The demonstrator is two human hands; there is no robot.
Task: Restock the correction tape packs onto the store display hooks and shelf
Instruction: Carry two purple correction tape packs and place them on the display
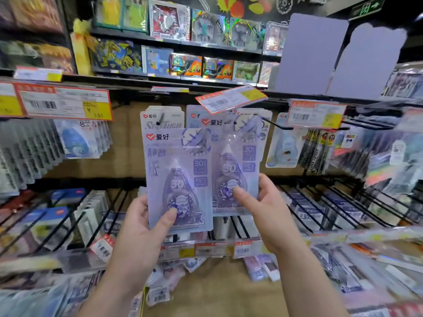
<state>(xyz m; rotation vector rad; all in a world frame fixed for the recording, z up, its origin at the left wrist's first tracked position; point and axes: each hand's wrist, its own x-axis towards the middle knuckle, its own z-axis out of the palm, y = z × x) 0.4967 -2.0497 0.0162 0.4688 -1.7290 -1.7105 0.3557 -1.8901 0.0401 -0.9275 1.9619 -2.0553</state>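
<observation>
My left hand (146, 223) grips a purple correction tape pack (177, 179) by its lower edge, thumb on the front. My right hand (263, 207) holds a second, matching pack (235, 165) just behind and to the right, raised toward a black display hook (278, 125). Behind both packs, more of the same packs hang on a hook (161, 116) against the brown pegboard. A price tag (231, 98) tilts above them.
Blue correction tape packs (79, 138) hang at the left, other packs (283, 145) at the right. Black wire hooks (332, 202) with stationery jut out on the lower row at both sides. Loose packs (258, 266) lie on the shelf below. Toy boxes (183, 26) fill the shelves above.
</observation>
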